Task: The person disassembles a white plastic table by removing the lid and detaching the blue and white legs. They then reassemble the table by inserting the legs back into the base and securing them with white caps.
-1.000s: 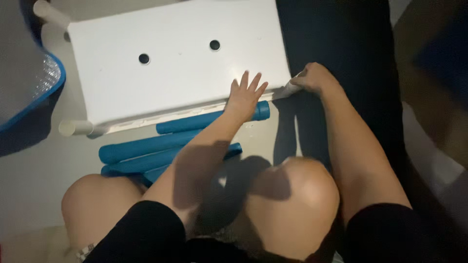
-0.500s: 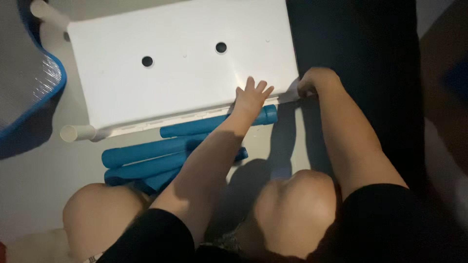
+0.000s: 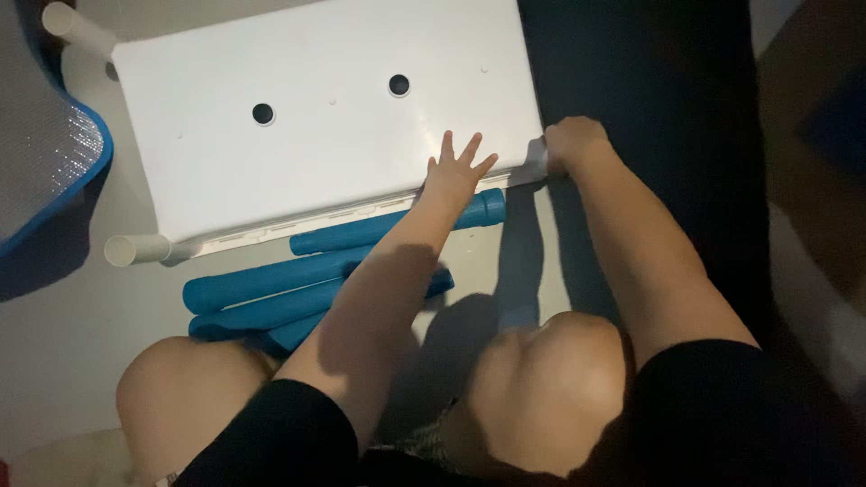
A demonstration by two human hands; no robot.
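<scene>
A white rectangular plastic panel (image 3: 316,144) with two round black holes lies on the floor in front of my knees. My left hand (image 3: 456,171) rests flat on its near edge, fingers spread. My right hand (image 3: 570,142) is closed around the white leg stub at the panel's near right corner. Short white tube legs stick out at the far left corner (image 3: 77,27) and near left corner (image 3: 135,250). Several blue tubes (image 3: 271,289) lie on the floor just below the panel, partly under my left forearm.
A silver mat with a blue rim (image 3: 45,162) lies at the left. A dark surface (image 3: 658,81) borders the panel on the right. My bare knees (image 3: 550,388) fill the lower part of the view over a pale floor (image 3: 54,361).
The view has shifted slightly. My left hand stays flat on the panel's edge and my right hand keeps its grip at the corner leg.
</scene>
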